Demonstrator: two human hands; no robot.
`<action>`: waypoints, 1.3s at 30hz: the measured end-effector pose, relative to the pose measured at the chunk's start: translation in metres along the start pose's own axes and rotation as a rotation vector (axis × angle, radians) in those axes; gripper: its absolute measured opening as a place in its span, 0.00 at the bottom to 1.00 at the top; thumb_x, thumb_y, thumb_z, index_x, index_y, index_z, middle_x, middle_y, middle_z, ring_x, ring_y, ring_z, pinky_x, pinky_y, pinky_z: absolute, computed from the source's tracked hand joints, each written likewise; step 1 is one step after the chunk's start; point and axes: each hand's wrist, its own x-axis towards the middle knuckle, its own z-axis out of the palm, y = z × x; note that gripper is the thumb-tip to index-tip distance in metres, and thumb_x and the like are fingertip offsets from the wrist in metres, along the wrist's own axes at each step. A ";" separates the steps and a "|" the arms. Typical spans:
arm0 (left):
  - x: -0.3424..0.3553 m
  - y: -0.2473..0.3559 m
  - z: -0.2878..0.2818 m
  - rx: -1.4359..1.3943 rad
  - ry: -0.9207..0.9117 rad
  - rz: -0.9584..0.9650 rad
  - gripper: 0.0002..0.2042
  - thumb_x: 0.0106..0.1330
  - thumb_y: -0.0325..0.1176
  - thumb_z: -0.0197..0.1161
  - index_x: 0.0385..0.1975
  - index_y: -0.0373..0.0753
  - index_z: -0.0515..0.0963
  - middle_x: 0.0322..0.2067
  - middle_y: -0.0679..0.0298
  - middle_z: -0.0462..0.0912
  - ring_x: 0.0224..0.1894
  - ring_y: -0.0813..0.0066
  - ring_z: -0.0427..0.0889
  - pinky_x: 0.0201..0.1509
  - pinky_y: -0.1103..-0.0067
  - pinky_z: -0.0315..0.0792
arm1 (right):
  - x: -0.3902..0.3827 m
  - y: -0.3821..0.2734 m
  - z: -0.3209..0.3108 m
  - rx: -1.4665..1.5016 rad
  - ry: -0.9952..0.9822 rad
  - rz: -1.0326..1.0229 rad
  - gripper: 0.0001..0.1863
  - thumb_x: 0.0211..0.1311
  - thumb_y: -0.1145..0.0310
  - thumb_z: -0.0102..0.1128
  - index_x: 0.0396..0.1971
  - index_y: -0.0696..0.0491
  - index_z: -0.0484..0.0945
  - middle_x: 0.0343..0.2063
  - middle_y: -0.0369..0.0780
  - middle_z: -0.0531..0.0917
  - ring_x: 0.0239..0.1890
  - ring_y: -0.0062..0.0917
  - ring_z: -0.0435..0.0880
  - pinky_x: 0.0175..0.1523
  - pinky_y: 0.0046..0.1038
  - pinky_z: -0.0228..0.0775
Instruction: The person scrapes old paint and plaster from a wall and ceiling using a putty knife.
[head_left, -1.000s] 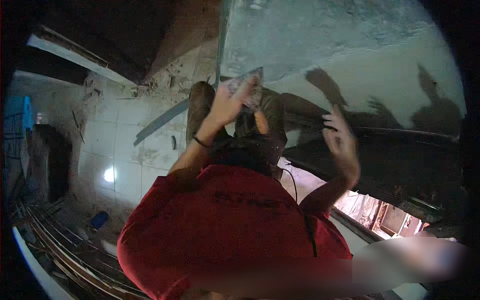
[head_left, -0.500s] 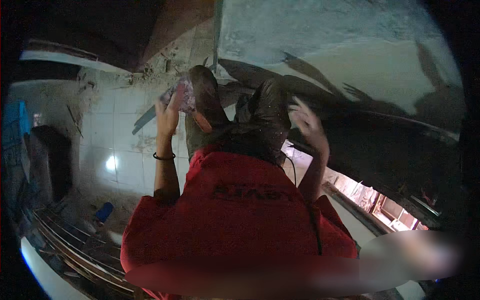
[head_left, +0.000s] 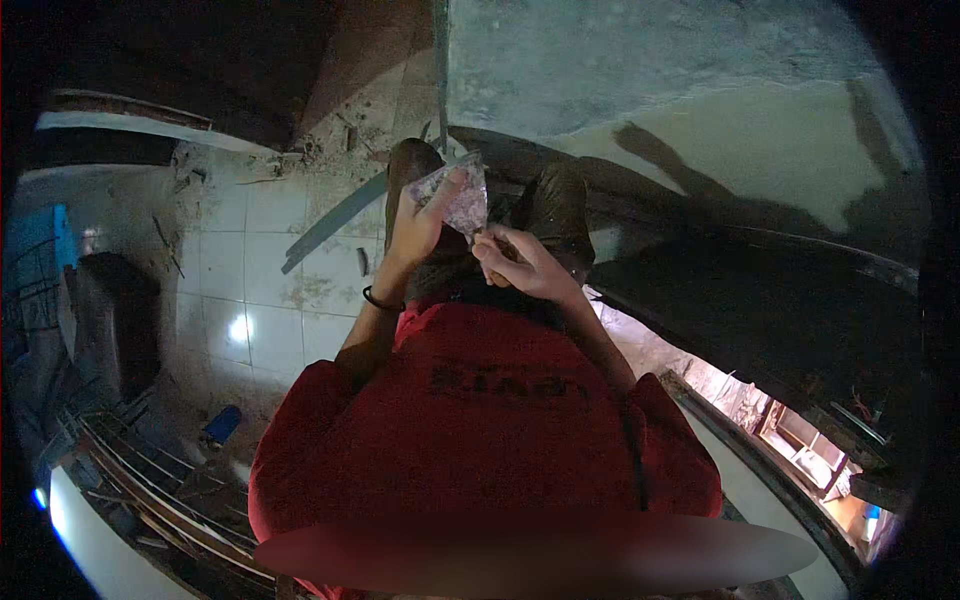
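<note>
Lengthwise, trowel (head_left: 467, 213) slants forward-left, blade (head_left: 471, 192) foremost.

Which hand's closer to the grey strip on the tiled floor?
Left. In the picture, the left hand is just right of the grey strip, holding the flat-bladed tool by its blade; the right hand is farther right, at the handle end.

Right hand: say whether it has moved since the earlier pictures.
Yes: the right hand has moved left, toward the tiled floor, and now meets the trowel.
</note>
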 end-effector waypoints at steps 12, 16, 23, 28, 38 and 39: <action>0.009 -0.054 -0.008 0.023 0.058 0.055 0.26 0.75 0.51 0.38 0.23 0.36 0.69 0.18 0.69 0.63 0.23 0.78 0.65 0.29 0.77 0.63 | -0.020 -0.017 -0.009 0.019 0.145 -0.035 0.10 0.70 0.64 0.50 0.33 0.55 0.70 0.22 0.33 0.71 0.25 0.15 0.71 0.32 0.22 0.62; 0.010 -0.050 0.000 0.050 0.074 0.020 0.27 0.75 0.51 0.35 0.20 0.36 0.68 0.17 0.68 0.64 0.21 0.78 0.65 0.27 0.77 0.61 | -0.018 -0.019 -0.010 0.097 0.211 -0.062 0.10 0.70 0.64 0.51 0.32 0.55 0.71 0.23 0.33 0.71 0.24 0.16 0.71 0.31 0.22 0.61; 0.004 -0.012 0.013 0.034 -0.092 0.017 0.28 0.75 0.50 0.38 0.16 0.37 0.66 0.16 0.68 0.65 0.21 0.80 0.62 0.26 0.79 0.59 | -0.023 -0.029 -0.017 0.115 0.220 -0.011 0.17 0.70 0.54 0.50 0.32 0.55 0.71 0.18 0.33 0.74 0.21 0.14 0.70 0.29 0.20 0.59; 0.001 -0.005 0.016 0.088 -0.004 0.021 0.27 0.74 0.48 0.45 0.13 0.37 0.66 0.14 0.71 0.62 0.19 0.82 0.61 0.25 0.80 0.59 | -0.022 -0.034 -0.013 0.087 0.240 0.012 0.16 0.70 0.56 0.50 0.32 0.55 0.71 0.18 0.33 0.75 0.21 0.14 0.69 0.28 0.20 0.58; 0.006 -0.002 0.021 -0.093 -0.049 -0.076 0.25 0.73 0.50 0.47 0.18 0.38 0.73 0.18 0.70 0.71 0.21 0.82 0.66 0.25 0.81 0.60 | -0.025 -0.042 -0.020 0.169 0.162 -0.015 0.13 0.69 0.59 0.52 0.30 0.54 0.70 0.19 0.33 0.71 0.22 0.16 0.70 0.31 0.21 0.60; 0.006 -0.004 0.017 -0.031 -0.072 -0.059 0.23 0.73 0.51 0.45 0.24 0.39 0.74 0.19 0.71 0.72 0.22 0.83 0.66 0.25 0.82 0.60 | -0.025 -0.044 -0.020 0.169 0.161 -0.015 0.13 0.69 0.59 0.52 0.30 0.54 0.70 0.19 0.33 0.71 0.22 0.16 0.70 0.31 0.21 0.60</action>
